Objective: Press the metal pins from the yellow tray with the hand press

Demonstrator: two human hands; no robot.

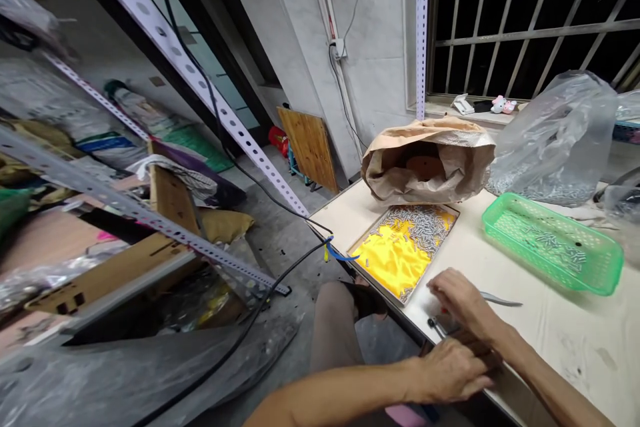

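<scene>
My right hand [463,300] reaches in from the lower right, over the table edge. Its fingers bend down, and whatever lies between them is hidden. Below it a small metal piece with a black knob [434,325] sits at the edge. My left hand [450,368] is just in front, fingers curled in, its hold out of sight. Beside my right hand lies a curved grey metal strip or handle [503,300]. A shallow tray [425,280] lined with yellow cloth [395,257] stands to the left, with many small metal pins or screws [425,230] on it.
A green plastic basket [607,280] holding small metal pieces stands on the right of the table [540,340]. Behind are an open brown paper bag [380,177] and a clear plastic bag [565,127]. A black cable [280,280] hangs by perforated metal posts [220,107] on the left.
</scene>
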